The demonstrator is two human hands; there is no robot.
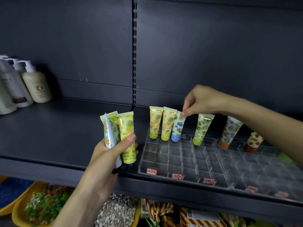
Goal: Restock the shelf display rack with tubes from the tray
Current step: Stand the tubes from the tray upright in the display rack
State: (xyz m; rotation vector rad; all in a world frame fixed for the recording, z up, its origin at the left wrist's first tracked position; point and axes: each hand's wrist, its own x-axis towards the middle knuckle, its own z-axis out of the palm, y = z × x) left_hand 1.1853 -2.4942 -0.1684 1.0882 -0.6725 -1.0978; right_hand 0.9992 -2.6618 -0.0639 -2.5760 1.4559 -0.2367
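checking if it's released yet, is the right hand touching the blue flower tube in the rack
Touching. The head view shows the right hand pinching the top edge of the blue flower tube in the rack.

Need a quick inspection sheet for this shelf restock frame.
Surface: dark shelf carries the clear rack.
Job's things: rack holds six tubes upright in its back row; tray not in view.
Clutter: lotion bottles at far left.
Hands: left hand grips a bunch of tubes; right hand pinches the top of the blue-flower tube.
Cables: nothing seen.
Surroundings: snack packets on the shelf below.
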